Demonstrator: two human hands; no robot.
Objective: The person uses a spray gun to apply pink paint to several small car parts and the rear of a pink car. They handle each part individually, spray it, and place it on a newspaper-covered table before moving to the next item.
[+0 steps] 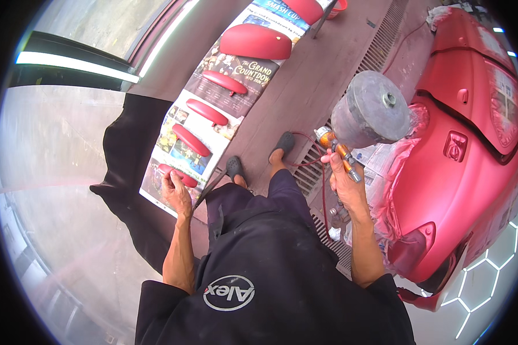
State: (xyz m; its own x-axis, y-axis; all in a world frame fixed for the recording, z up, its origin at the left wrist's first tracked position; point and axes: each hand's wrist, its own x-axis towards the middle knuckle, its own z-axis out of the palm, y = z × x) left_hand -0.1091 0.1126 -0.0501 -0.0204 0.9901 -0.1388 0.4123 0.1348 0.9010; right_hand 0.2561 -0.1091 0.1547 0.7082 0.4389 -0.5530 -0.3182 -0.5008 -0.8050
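Progress, by look: colour seems to be on. Six red parts on the paper-covered counter (225, 133), two bigger covers (256, 41) at the far end, four slim handle-like pieces in a row toward the person. Upper faces all red; undersides hidden. Wet or dry, can't tell. Red car body (472, 167) at right also looks coated, rather matt. Masking film (392, 187) still on along its edge, so unmasking is not done. Whether more coats are due, can't judge from this

Right hand (345, 179) is wrapped round the spray gun (342, 154), big grey cup (371, 112) on it, well apart from the counter. No spray visible. Left hand (177, 192) has fingers gathered narrow at the nearest slim part (184, 178), which lies at the counter's near end; gripping or just touching, can't tell

Writing: printed sheets (233, 98) under the parts carry big pale headline lettering plus small text. Shirt (270, 270) has a white oval emblem with lettering, inverted from here. Nothing legible on gun or cup
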